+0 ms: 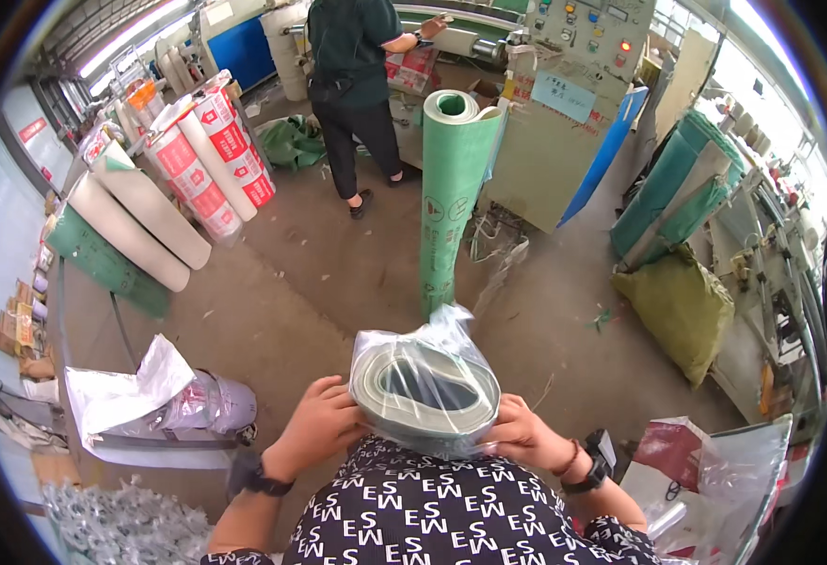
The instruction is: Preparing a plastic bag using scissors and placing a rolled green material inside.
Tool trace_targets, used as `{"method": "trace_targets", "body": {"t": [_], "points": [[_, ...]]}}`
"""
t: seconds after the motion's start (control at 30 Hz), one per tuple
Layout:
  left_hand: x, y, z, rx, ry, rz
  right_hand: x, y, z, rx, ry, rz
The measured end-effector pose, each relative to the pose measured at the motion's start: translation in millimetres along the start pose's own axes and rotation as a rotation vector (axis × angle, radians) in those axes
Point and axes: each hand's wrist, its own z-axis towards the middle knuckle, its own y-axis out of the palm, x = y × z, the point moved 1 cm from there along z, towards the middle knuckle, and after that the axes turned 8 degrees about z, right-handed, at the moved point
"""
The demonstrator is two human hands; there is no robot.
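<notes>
Close against my body stands a coiled roll of pale green sheet (477,405), its oval end facing up with a dark hollow in the middle. A clear plastic bag (449,328) covers it, its loose film bunched at the far side. My left hand (324,419) presses the left side of the wrapped roll, fingers curled against it. On the right side, my right hand (523,433) grips it the same way; some fingertips are hidden by the bag. Just beyond, a tall printed green roll (446,207) stands upright.
A person (352,94) in dark clothes stands at a machine ahead, beside a control cabinet (564,122). Wrapped rolls (211,155) lean at the left. A purple-wrapped roll (220,400) lies near my left arm. A yellow-green sack (682,315) and a carton (663,461) are to the right.
</notes>
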Motion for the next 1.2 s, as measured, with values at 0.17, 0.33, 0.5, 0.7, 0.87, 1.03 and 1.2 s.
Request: {"method": "trace_targets", "body": {"t": [0.17, 0.33, 0.5, 0.7, 0.87, 1.03, 1.2], "points": [[-62, 91, -21, -0.216, -0.532, -0.083, 147, 59, -5, 0.094, 0.243, -0.131], [-149, 155, -62, -0.126, -0.815, -0.048, 259, 142, 67, -0.388, 0.263, -0.726], [-251, 253, -130, -0.013, -1.011, 0.037, 358, 207, 140, -0.479, 0.352, -0.697], [-332, 410, -146, -0.120, -1.194, -0.043, 515, 283, 119, -0.647, 0.588, -0.636], [-373, 415, -163, -0.103, -0.849, 0.075, 490, 296, 180, -0.414, 0.672, -0.537], [-383, 295, -94, 0.381, -1.251, -1.092, 505, 220, 273, 0.118, 0.580, 0.183], [-268, 217, -58, 0.536, -1.206, -0.879, 392, 110, 253, 0.057, 0.768, 0.571]]}}
